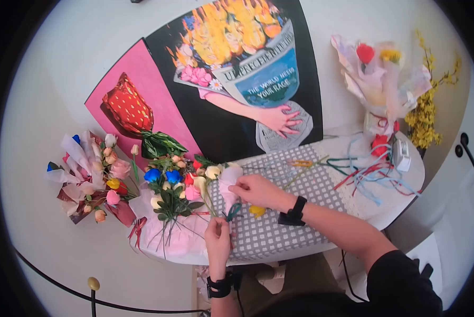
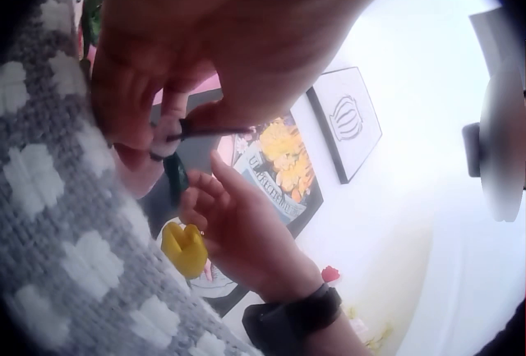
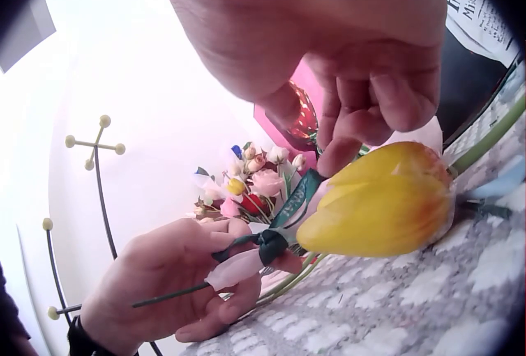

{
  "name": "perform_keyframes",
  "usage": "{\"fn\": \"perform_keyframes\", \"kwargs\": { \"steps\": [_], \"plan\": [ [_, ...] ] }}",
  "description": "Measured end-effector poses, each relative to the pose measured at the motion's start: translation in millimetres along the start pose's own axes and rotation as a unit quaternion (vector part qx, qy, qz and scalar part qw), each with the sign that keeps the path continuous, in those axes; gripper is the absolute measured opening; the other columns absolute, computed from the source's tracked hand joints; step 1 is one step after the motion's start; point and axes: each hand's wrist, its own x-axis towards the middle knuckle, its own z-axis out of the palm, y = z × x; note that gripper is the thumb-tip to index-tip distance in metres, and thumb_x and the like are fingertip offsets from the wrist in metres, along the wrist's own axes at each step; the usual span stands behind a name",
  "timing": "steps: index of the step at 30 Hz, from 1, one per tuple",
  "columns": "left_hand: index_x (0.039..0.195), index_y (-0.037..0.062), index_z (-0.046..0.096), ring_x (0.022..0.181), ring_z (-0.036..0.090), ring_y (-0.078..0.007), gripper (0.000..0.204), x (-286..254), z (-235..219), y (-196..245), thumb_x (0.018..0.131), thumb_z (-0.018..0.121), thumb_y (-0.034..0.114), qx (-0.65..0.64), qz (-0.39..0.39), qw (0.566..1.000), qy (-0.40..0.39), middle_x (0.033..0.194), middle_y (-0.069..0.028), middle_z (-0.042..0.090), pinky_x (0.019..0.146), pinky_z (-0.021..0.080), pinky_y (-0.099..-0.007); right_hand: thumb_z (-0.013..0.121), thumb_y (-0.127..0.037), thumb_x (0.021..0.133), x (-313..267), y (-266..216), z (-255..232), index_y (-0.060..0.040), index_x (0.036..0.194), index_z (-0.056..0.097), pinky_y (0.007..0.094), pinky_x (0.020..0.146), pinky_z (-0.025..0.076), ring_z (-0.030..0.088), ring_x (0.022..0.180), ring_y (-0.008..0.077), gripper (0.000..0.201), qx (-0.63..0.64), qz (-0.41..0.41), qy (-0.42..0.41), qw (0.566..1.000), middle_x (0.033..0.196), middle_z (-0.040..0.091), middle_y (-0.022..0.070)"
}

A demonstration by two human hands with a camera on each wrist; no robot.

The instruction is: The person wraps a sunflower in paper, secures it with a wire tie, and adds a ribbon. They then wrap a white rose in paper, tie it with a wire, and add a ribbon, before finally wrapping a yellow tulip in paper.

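Observation:
My left hand (image 1: 217,242) grips the lower end of a small bouquet in pale pink wrap (image 1: 230,178). A dark green ribbon (image 3: 275,245) is tied round the wrap just above the fingers, and a thin stem (image 3: 171,294) sticks out below in the right wrist view. My right hand (image 1: 264,191) hovers right beside the wrap, its fingers loosely bent and its thumb apart from them. A yellow tulip (image 3: 378,204) lies on the grey checked cloth (image 1: 284,227) under the right hand. The flower inside the wrap is hidden.
Loose blue, red and cream flowers (image 1: 173,177) lie on pink paper (image 1: 168,240) at the left. A wrapped bouquet (image 1: 89,177) stands beyond them. Tangled ribbons (image 1: 371,171) and a white-wrapped bouquet (image 1: 377,87) are at the right. Picture panels (image 1: 195,127) lean behind.

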Motion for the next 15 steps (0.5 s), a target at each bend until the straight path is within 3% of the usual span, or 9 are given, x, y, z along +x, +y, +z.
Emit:
{"fn": "perform_keyframes", "kwargs": {
  "steps": [2, 3, 4, 6, 8, 9, 11, 12, 15],
  "plan": [
    [0.101, 0.0030, 0.058, 0.068, 0.061, -0.0077, 0.005, 4, 0, -13, 0.101, 0.059, 0.008, -0.042, 0.043, 0.998, 0.008, 0.096, -0.0075, 0.065, 0.046, 0.046, -0.0215, 0.067, -0.035, 0.098, 1, 5, 1, 0.0004, 0.084, 0.069, 0.0352, 0.061, 0.051, 0.069, 0.062, 0.0199, 0.038, -0.003, 0.021, 0.035, 0.999, 0.070, 0.070, 0.0109],
    [0.102, 0.0025, 0.058, 0.072, 0.064, -0.0095, 0.005, 6, -1, -21, 0.101, 0.059, 0.007, -0.076, 0.080, 0.994, 0.013, 0.108, -0.0117, 0.066, 0.045, 0.048, -0.0223, 0.067, -0.039, 0.097, 0, 5, 1, 0.0003, 0.082, 0.071, 0.0379, 0.062, 0.052, 0.068, 0.063, 0.0261, 0.042, -0.026, 0.037, 0.043, 0.998, 0.070, 0.070, 0.0136],
    [0.102, 0.0025, 0.058, 0.072, 0.064, -0.0095, 0.005, 6, 0, -20, 0.101, 0.059, 0.007, -0.083, 0.084, 0.993, 0.018, 0.108, -0.0117, 0.066, 0.045, 0.048, -0.0223, 0.066, -0.043, 0.095, -1, 0, -1, 0.0002, 0.080, 0.072, 0.0406, 0.063, 0.052, 0.068, 0.064, 0.0324, 0.046, -0.048, 0.054, 0.050, 0.996, 0.071, 0.069, 0.0162],
    [0.102, 0.0012, 0.058, 0.077, 0.066, -0.0118, 0.004, 4, 2, -22, 0.099, 0.060, 0.002, -0.120, 0.113, 0.986, 0.018, 0.126, -0.0148, 0.059, 0.051, 0.053, -0.0233, 0.064, -0.048, 0.096, -1, -10, -7, -0.0002, 0.081, 0.075, 0.0388, 0.064, 0.053, 0.069, 0.064, 0.0288, 0.052, -0.079, 0.056, 0.021, 0.995, 0.070, 0.071, 0.0150],
    [0.101, 0.0009, 0.060, 0.076, 0.066, -0.0122, 0.005, 1, 5, -31, 0.097, 0.063, 0.000, -0.113, 0.145, 0.983, 0.028, 0.125, -0.0146, 0.061, 0.052, 0.054, -0.0236, 0.063, -0.042, 0.101, 0, -24, -10, 0.0018, 0.093, 0.076, 0.0304, 0.067, 0.052, 0.067, 0.070, 0.0131, 0.047, 0.004, 0.136, -0.058, 0.989, 0.075, 0.073, 0.0073],
    [0.100, 0.0005, 0.061, 0.076, 0.067, -0.0125, 0.007, 0, 7, -35, 0.094, 0.065, -0.001, -0.097, 0.174, 0.979, 0.034, 0.125, -0.0144, 0.063, 0.053, 0.054, -0.0239, 0.063, -0.042, 0.101, 2, -20, -7, 0.0018, 0.093, 0.076, 0.0304, 0.067, 0.052, 0.067, 0.070, 0.0131, 0.047, -0.004, 0.136, -0.065, 0.989, 0.075, 0.073, 0.0073],
    [0.099, -0.0001, 0.063, 0.077, 0.068, -0.0125, 0.008, -4, 7, -32, 0.092, 0.067, -0.002, -0.016, 0.209, 0.977, 0.038, 0.125, -0.0148, 0.064, 0.054, 0.054, -0.0240, 0.068, -0.039, 0.099, 5, -13, 2, 0.0016, 0.105, 0.074, 0.0283, 0.071, 0.052, 0.069, 0.079, 0.0115, 0.042, 0.181, 0.052, -0.051, 0.981, 0.088, 0.075, 0.0048],
    [0.097, -0.0008, 0.064, 0.077, 0.069, -0.0124, 0.009, -6, 7, -29, 0.090, 0.069, -0.002, 0.074, 0.243, 0.966, 0.036, 0.125, -0.0152, 0.065, 0.056, 0.054, -0.0242, 0.068, -0.039, 0.099, 5, -10, 2, 0.0016, 0.105, 0.074, 0.0283, 0.071, 0.052, 0.069, 0.079, 0.0115, 0.042, 0.172, 0.054, -0.057, 0.982, 0.088, 0.075, 0.0048],
    [0.096, -0.0014, 0.065, 0.078, 0.068, -0.0103, 0.008, -8, 6, -24, 0.089, 0.068, -0.003, 0.056, 0.223, 0.973, 0.024, 0.122, -0.0148, 0.067, 0.060, 0.053, -0.0227, 0.071, -0.028, 0.098, 5, -13, 0, 0.0009, 0.115, 0.071, 0.0249, 0.073, 0.050, 0.065, 0.085, 0.0075, 0.033, 0.192, 0.028, -0.087, 0.977, 0.098, 0.073, 0.0019]
  ]
}}
